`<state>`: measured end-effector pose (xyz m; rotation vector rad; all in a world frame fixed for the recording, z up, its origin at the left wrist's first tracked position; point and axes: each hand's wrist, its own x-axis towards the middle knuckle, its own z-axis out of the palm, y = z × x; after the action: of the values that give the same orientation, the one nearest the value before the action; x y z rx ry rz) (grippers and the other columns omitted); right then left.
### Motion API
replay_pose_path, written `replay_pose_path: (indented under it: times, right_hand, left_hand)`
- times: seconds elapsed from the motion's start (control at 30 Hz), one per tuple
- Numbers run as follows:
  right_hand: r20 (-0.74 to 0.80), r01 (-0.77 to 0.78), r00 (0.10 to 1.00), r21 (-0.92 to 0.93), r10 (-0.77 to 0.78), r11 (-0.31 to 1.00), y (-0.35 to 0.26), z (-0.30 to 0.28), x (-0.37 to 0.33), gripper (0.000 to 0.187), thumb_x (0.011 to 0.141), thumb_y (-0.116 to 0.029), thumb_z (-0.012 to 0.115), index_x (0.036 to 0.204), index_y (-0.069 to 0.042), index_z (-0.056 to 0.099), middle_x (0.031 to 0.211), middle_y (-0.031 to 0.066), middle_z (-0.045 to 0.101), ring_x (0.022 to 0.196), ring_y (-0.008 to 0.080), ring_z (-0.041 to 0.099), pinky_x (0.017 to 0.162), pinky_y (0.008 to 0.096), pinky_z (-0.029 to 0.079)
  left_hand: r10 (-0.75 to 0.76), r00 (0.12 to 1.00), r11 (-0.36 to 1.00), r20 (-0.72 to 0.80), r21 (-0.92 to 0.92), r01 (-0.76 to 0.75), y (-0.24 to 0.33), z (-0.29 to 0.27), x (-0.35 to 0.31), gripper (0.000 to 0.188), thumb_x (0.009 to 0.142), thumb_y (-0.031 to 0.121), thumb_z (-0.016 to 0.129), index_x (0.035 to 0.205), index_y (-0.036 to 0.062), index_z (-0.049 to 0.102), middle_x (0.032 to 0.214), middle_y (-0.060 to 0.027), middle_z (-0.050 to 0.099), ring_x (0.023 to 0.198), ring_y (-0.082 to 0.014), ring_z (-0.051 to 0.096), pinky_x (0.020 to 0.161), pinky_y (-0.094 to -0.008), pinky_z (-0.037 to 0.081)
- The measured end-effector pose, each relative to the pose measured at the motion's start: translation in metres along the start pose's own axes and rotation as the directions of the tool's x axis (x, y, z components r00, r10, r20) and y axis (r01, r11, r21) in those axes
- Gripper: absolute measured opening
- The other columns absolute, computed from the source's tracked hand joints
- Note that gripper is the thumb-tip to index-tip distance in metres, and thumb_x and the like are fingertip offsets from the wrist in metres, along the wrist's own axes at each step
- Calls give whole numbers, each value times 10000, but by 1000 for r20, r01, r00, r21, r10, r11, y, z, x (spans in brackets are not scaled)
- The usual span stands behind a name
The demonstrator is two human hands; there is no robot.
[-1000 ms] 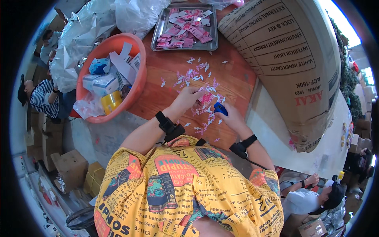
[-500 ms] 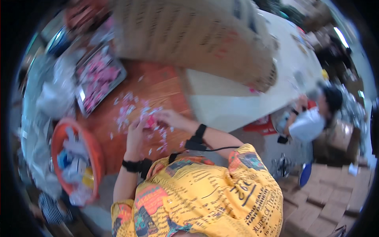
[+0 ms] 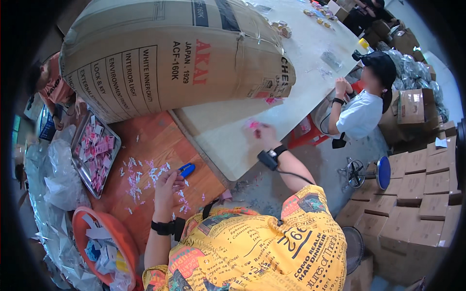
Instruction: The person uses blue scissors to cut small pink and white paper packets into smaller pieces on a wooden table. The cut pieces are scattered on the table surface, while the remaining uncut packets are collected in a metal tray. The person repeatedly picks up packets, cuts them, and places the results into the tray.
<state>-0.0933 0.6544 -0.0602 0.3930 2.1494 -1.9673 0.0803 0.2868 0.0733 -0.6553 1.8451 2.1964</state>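
My left hand [image 3: 169, 185] is low over the brown wooden tabletop [image 3: 160, 131], its fingers loosely bent and apart. Against its fingertips lies a small blue-handled tool [image 3: 186, 169]; its working end does not show. Small white and pink scraps [image 3: 141, 177] are scattered around that hand. Stretched out to the right over the pale tabletop [image 3: 208, 131], my right hand [image 3: 264, 137] is smeared by motion. A small bright pink piece [image 3: 252, 124] shows at its fingertips, too blurred to name more closely.
A large carton [image 3: 179, 63] fills the far side. To the left stand a metal tray [image 3: 99, 194] of pink pieces and an orange basket [image 3: 80, 228]. One person [image 3: 364, 114] sits at right, another [image 3: 56, 87] at far left. A blue stool [image 3: 383, 173] and stacked boxes [image 3: 403, 218] stand right.
My hands were together around something pink over the scraps. The right has swung away to the far right with pink at its fingertips. Beside the left, the blue-handled tool now shows.
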Motion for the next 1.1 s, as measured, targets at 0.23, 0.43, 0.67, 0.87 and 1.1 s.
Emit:
replay_pose_path:
  times: [0.23, 0.43, 0.67, 0.87, 1.1]
  right_hand:
    - [-21, 172, 860, -928, -510, 329, -35, -20, 16, 490, 807, -316, 531, 1231, -80, 463, 1340, 142, 343, 1220, 375, 296, 956, 495, 291]
    - [85, 179, 912, -963, -402, 203, -25, -23, 56, 588, 822, -455, 469, 1315, -145, 388, 1402, 122, 279, 1304, 376, 178, 1024, 550, 173]
    - [-48, 56, 916, -968, -397, 245, -39, -107, 91, 474, 770, -408, 544, 1093, -64, 591, 1387, 126, 287, 1299, 323, 208, 1044, 519, 166]
    - [-75, 69, 864, -961, -497, 266, -23, -99, 93, 386, 784, -313, 575, 1071, -57, 605, 1363, 137, 320, 1278, 335, 250, 1018, 490, 240]
    - [164, 567, 705, -715, -691, 409, -30, 3, 30, 138, 737, -130, 600, 844, -48, 625, 919, 139, 596, 939, 322, 527, 809, 430, 405]
  left_hand:
    - [-99, 991, 991, -91, 79, 107, 0, 1, -12, 245, 886, 209, 520, 990, -11, 551, 774, -68, 586, 647, -127, 570, 564, -225, 476]
    - [-94, 989, 973, -111, 202, 115, 10, 13, -13, 217, 876, 194, 519, 934, -7, 576, 732, -55, 579, 595, -109, 546, 504, -234, 473]
    - [-146, 983, 965, -114, 203, 166, 1, 12, -11, 204, 871, 185, 521, 918, -9, 563, 748, -57, 569, 617, -121, 567, 514, -239, 494]
    - [-127, 991, 969, -51, 207, 135, 6, 21, -3, 195, 870, 185, 525, 914, -2, 561, 742, -40, 565, 601, -102, 542, 476, -233, 460]
    - [-121, 990, 942, -73, 305, 138, -1, 1, 2, 237, 871, 250, 529, 921, 25, 586, 683, -1, 545, 580, -77, 514, 469, -227, 425]
